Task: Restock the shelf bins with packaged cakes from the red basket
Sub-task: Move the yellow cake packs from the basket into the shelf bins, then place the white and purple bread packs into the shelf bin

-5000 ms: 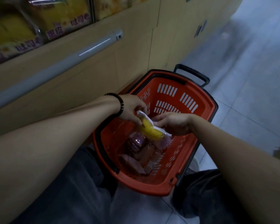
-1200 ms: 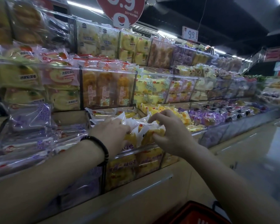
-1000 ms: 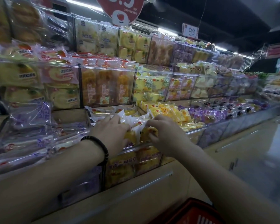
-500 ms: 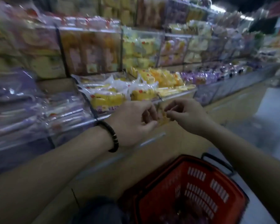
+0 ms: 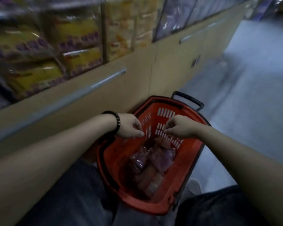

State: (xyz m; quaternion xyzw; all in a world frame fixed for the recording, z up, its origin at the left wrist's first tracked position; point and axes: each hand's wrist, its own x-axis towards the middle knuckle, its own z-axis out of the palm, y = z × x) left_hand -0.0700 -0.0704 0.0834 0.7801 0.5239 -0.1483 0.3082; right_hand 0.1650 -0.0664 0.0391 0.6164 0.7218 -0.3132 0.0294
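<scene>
Reaching down over the red basket (image 5: 114,154), I hold both my hands just above its open top, near its far wall. My left hand (image 5: 129,126), with a dark beaded bracelet (image 5: 117,122) at the wrist, hangs over the basket's left rim, fingers curled loosely and the thumb tip close to the forefinger, with nothing between them. My right hand (image 5: 180,126) hovers over the slotted far wall of the basket, its fingertips drawn together in a light pinch, and it too is empty. A gap lies between the two hands.

Down inside the basket, on its floor, lie the packaged cakes (image 5: 151,167): several clear-wrapped packs, purplish and pale brown, piled toward the right side and well below my hands. A black handle (image 5: 188,99) sticks up behind the basket's far rim. Left of the basket and above it runs the shelf (image 5: 82,90), its bins (image 5: 75,46) stuffed with yellow wrapped cakes, blurred here. The basket stands on the pale floor (image 5: 245,101), between my knees.
</scene>
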